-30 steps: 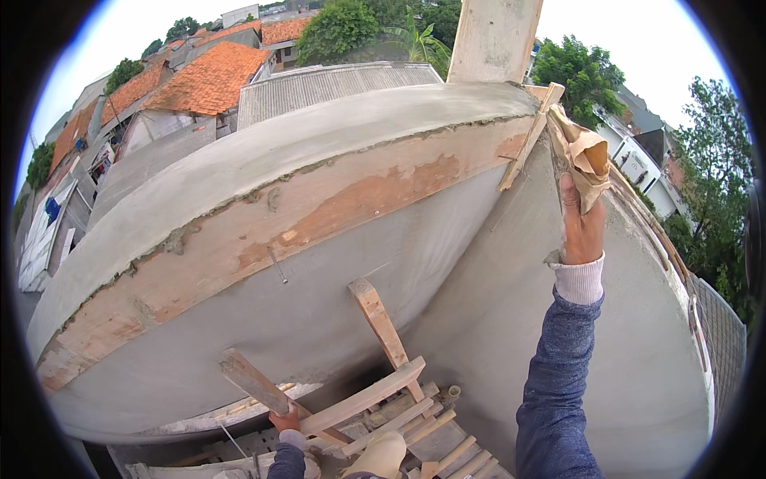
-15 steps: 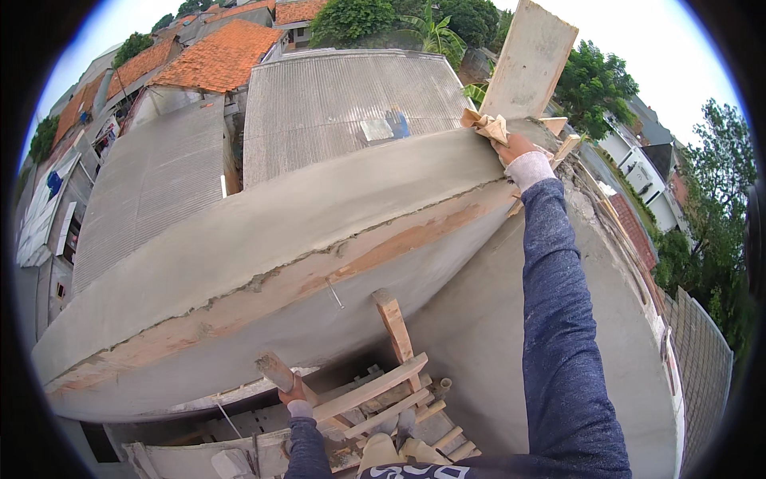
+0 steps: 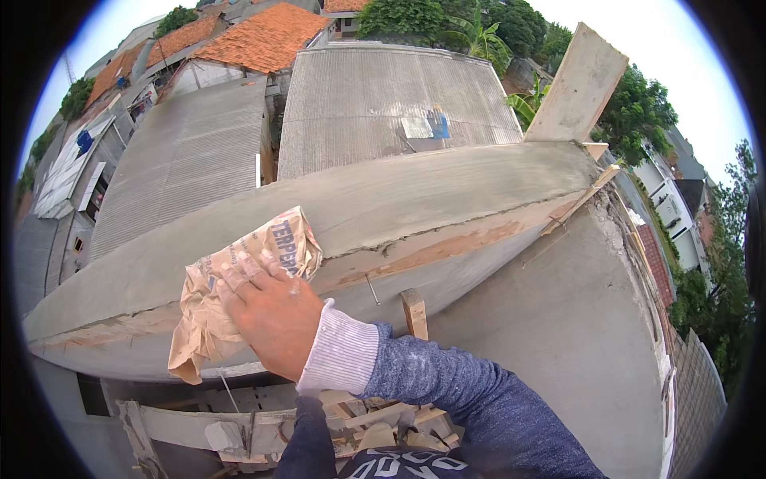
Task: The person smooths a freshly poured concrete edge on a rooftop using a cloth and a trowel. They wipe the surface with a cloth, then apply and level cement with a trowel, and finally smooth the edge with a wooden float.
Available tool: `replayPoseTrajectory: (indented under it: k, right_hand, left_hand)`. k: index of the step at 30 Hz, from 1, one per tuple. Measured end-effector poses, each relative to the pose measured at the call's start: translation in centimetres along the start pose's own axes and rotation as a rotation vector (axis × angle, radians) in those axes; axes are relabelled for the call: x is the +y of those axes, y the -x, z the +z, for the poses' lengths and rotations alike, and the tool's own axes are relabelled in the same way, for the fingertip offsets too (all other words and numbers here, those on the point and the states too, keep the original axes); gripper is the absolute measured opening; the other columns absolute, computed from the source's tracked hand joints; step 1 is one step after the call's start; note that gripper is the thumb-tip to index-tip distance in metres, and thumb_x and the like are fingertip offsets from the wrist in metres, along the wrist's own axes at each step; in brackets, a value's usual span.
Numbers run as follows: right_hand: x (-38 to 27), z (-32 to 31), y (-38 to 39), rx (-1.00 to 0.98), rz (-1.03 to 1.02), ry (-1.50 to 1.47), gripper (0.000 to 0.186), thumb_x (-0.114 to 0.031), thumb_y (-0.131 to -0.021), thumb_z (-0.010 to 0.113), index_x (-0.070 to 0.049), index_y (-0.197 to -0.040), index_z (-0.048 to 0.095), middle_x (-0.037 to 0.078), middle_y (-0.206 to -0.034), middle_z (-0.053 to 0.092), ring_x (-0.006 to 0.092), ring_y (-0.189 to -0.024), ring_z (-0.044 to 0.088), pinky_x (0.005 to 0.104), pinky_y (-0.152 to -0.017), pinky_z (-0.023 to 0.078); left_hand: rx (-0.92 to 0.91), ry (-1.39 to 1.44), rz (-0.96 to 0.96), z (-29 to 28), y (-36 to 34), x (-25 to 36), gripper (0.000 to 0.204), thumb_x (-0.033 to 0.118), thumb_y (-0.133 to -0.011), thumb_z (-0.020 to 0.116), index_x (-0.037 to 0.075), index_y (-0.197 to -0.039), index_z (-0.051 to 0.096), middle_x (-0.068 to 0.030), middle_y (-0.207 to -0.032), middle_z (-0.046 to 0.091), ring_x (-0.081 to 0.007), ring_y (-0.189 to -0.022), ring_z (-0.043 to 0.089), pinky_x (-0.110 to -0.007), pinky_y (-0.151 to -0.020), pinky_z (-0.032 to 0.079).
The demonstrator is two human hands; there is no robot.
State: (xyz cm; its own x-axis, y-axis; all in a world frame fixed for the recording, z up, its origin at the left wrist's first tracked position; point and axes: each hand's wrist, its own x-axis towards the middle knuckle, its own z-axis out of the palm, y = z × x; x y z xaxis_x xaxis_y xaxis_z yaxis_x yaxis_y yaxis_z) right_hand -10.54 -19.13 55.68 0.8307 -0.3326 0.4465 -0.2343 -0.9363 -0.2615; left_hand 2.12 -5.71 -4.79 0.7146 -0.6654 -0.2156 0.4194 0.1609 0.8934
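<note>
My right hand (image 3: 267, 307) lies with fingers stretched flat on a crumpled brown paper sheet (image 3: 199, 351), pressed against the near edge of a curved, grey plastered ledge (image 3: 447, 180). My left sleeve (image 3: 307, 439) rises from the lower edge beneath my right wrist; my left hand is hidden behind it. Below the ledge are a pinkish board strip (image 3: 495, 226), a metal bolt (image 3: 371, 287) sticking out and an upright timber piece (image 3: 414, 311).
A tall board (image 3: 574, 84) stands at the ledge's right end. A plastered wall (image 3: 558, 335) fills the right side. Timber staging (image 3: 383, 415) is down beneath me. Beyond the ledge are corrugated roofs (image 3: 399, 88), tiled roofs (image 3: 255, 36) and trees (image 3: 638, 112).
My right hand has come from the ledge's right end to left of centre, and the crumpled paper is now more spread out. My left hand, earlier gripping a timber, has become hidden.
</note>
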Motion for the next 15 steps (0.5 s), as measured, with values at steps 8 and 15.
replayPoseTrajectory:
  k: [8,15]
  right_hand:
    - [5.4,-9.7,-0.9,0.077,-0.054,0.232,0.066,0.006,-0.076,0.057,-0.005,-0.141,0.045,0.015,-0.143,0.048,0.0357,-0.137,0.039,0.0526,-0.115,0.026]
    - [6.3,-5.5,-12.7,-0.103,-0.267,-0.064,0.032,0.002,-0.085,0.053,-0.001,-0.117,0.058,0.021,-0.121,0.06,0.0413,-0.119,0.052,0.0458,-0.101,0.043]
  left_hand:
    - [0.206,-0.664,0.038,5.7,4.2,7.4,0.055,0.026,-0.071,0.084,0.004,-0.116,0.063,-0.0129,-0.102,0.072,-0.0287,-0.091,0.07,-0.038,-0.082,0.054]
    - [0.176,-0.839,0.074,6.2,5.2,8.7,0.05,0.034,-0.075,0.077,0.01,-0.117,0.062,-0.0162,-0.101,0.069,-0.037,-0.095,0.065,-0.042,-0.085,0.053]
